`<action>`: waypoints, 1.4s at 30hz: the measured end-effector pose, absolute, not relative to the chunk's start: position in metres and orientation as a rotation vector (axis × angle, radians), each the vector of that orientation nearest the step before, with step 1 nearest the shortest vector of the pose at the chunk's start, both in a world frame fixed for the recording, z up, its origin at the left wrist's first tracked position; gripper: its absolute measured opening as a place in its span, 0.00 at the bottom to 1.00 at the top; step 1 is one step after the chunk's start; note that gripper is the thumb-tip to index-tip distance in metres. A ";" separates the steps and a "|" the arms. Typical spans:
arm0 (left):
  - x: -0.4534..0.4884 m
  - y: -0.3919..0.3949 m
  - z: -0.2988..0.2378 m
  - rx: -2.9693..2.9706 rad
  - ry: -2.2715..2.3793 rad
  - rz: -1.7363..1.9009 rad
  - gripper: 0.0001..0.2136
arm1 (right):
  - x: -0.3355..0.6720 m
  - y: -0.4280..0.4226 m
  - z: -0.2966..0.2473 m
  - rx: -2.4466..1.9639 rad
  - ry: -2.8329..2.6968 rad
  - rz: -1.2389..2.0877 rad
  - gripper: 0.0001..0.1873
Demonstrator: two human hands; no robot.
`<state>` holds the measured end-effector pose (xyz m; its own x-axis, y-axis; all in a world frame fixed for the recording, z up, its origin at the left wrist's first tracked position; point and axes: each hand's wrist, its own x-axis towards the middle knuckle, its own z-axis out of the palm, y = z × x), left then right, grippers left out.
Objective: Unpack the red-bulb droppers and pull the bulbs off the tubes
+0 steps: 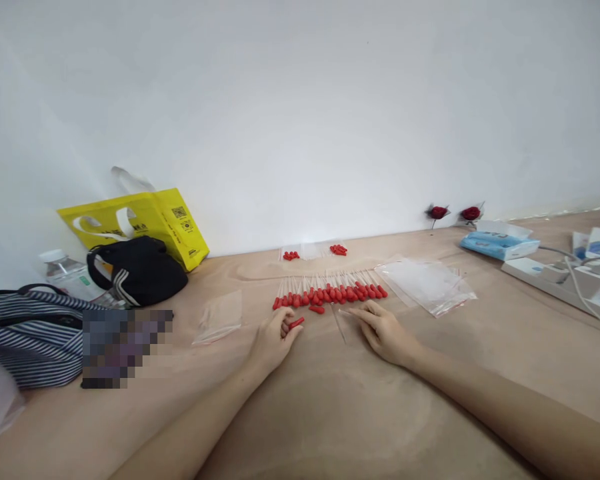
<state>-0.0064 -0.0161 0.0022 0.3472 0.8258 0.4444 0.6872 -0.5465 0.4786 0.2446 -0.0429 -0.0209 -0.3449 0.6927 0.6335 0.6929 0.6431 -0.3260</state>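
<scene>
My left hand point(275, 339) rests on the tan table with its fingers curled around a small red rubber bulb point(296, 323). My right hand point(383, 328) lies just to the right, fingers pinched on the end of a thin clear glass tube point(341, 321) that lies on the table. Just beyond both hands runs a row of several droppers with red bulbs point(330, 291). One loose red bulb point(317, 309) lies in front of that row.
Clear zip bags lie at right point(427, 283) and left point(220, 317). More red bulbs point(339, 249) sit in bags by the wall. A yellow bag point(145, 223), black bag point(137, 270), striped bag point(35, 337) and water bottle point(63, 270) stand left; blue packs point(497, 243) and a power strip point(555, 273) right.
</scene>
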 end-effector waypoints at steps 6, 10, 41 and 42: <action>0.007 0.003 0.000 2.351 1.502 0.955 0.13 | 0.239 -0.033 -0.026 -1.126 -2.001 0.029 0.08; 0.015 0.005 0.004 2.358 1.531 0.989 0.15 | 0.235 -0.034 -0.024 -1.105 -2.049 0.037 0.07; -0.029 0.030 0.005 1.892 1.677 1.267 0.09 | 0.234 -0.046 -0.008 -0.987 -2.157 0.258 0.11; -0.030 0.032 0.003 1.842 1.687 1.296 0.10 | 0.234 -0.045 -0.009 -0.986 -2.158 0.261 0.11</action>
